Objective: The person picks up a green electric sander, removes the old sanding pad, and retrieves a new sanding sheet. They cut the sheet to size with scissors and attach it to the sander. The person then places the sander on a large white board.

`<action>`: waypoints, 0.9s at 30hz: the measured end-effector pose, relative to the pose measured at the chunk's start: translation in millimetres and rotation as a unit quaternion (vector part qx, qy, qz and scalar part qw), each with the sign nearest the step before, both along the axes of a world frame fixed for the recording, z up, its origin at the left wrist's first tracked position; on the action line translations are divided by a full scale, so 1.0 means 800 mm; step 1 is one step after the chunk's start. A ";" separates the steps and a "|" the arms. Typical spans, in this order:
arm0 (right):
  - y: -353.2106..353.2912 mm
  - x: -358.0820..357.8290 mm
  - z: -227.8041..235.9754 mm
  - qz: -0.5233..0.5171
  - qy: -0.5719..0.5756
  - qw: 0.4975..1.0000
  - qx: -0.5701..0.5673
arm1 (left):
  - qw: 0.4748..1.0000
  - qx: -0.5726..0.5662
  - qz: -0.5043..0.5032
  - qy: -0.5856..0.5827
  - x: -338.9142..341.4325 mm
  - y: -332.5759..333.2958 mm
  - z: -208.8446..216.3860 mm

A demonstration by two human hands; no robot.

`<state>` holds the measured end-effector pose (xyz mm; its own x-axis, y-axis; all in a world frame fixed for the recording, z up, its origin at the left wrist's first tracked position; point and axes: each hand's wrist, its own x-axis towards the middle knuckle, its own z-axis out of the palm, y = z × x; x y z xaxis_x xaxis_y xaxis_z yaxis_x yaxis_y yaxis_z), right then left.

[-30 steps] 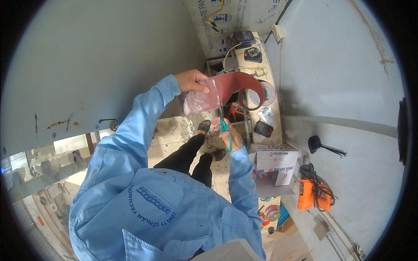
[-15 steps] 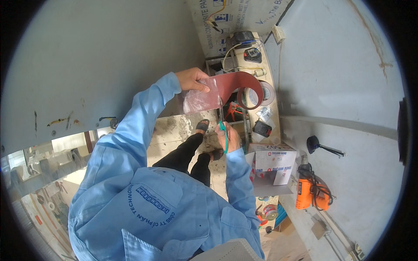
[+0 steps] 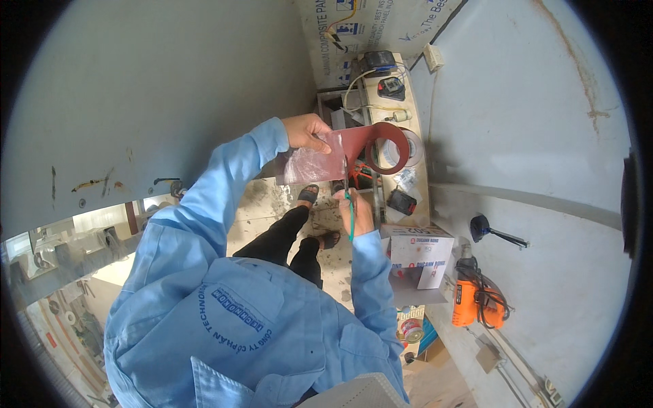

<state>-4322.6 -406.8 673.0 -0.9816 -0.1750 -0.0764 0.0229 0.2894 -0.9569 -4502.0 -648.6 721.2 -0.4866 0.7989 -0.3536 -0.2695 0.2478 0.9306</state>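
Observation:
My left hand pinches the upper edge of a clear plastic sheet lying over one end of a reddish-brown strip that looks like sandpaper. The strip's far end curls into a loop on the right. My right hand, below the strip, is closed around green-handled scissors. Their blades point up to the strip, at the right edge of the plastic. How far the blades have gone in is hard to make out.
A narrow bench behind the strip carries a tape roll, a black battery pack and wired parts. Nearer me stand an open cardboard box and an orange heat gun. A grey panel rises at the left.
The scissors' green handles look closer together. Both hands remain on the strip and the scissors, while the whole view has shifted slightly.

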 end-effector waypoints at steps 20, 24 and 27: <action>-0.004 -0.022 0.010 0.021 -0.067 0.997 0.035 | 0.999 0.036 -0.036 0.003 0.016 0.001 -0.014; 0.002 -0.027 0.027 0.061 -0.108 0.989 0.076 | 0.999 0.021 -0.047 -0.015 0.017 -0.001 -0.012; 0.001 -0.030 0.037 0.060 -0.046 0.995 0.061 | 0.997 0.013 -0.074 0.010 0.021 -0.001 -0.013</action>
<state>-4346.2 -406.2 702.9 -0.9419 -0.2749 -0.1928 0.0670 0.4090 -0.9101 -4485.5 -649.8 710.4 -0.3686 0.8712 -0.3241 -0.2136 0.2599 0.9417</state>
